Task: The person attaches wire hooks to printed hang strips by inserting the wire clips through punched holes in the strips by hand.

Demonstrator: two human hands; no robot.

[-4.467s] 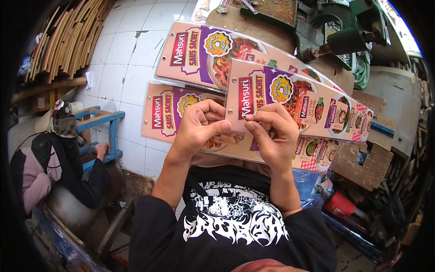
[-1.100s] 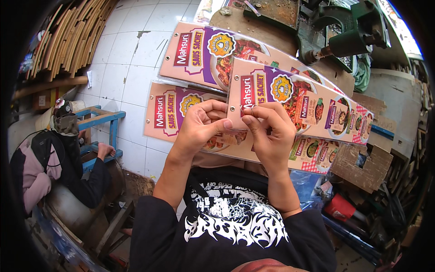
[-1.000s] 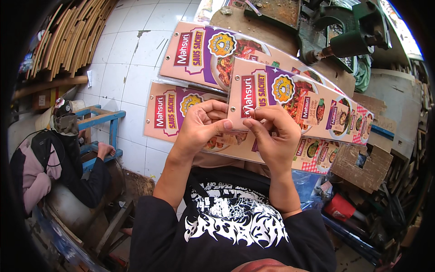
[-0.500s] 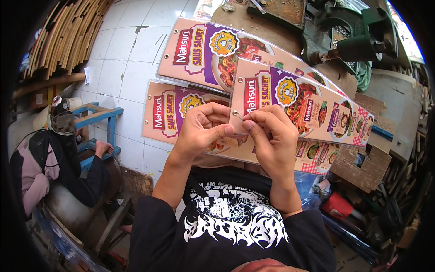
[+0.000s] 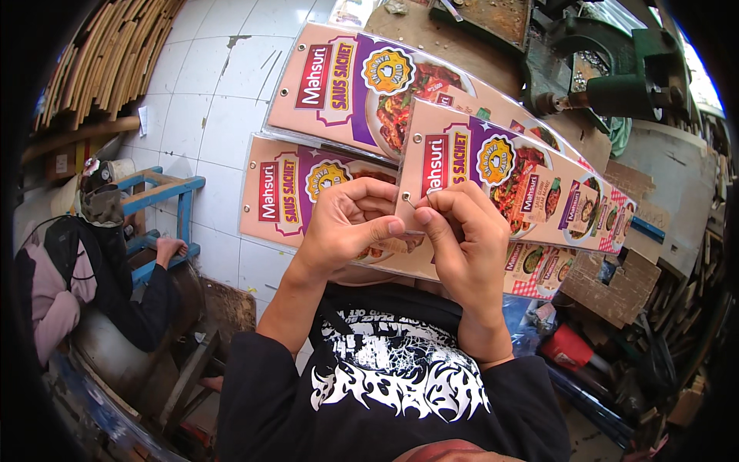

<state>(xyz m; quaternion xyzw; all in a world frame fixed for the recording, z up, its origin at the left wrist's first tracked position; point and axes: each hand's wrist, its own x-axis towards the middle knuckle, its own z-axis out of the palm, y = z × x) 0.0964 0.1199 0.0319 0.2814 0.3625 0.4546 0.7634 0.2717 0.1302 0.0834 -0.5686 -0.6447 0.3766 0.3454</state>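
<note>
A peach and purple printed hanging card point(image 5: 531, 192) in a clear plastic cover lies on top of the others, its left edge tilted toward me. My left hand point(image 5: 342, 223) is closed on that card's near left corner, thumb in front and fingers partly hidden behind. Beside it, my right hand point(image 5: 468, 231) pinches a thin metal wire point(image 5: 414, 205) between thumb and forefinger. The wire's end is at the lower metal eyelet point(image 5: 406, 197); whether it passes through is too small to tell. Underneath are a far card point(image 5: 346, 92) and a near-left card point(image 5: 285, 189), both with eyelets.
A dark green machine point(image 5: 616, 96) stands on the bench at the far right. At left, another person's dark-sleeved arm point(image 5: 150, 316) shows near a blue stool point(image 5: 185, 208). Wooden strips point(image 5: 108, 58) are stacked far left. A brown board point(image 5: 616, 289) lies right of the cards.
The view has shifted slightly. My right fingertips and the wire have drawn a little to the right of the eyelet; the left hand keeps its grip on the card.
</note>
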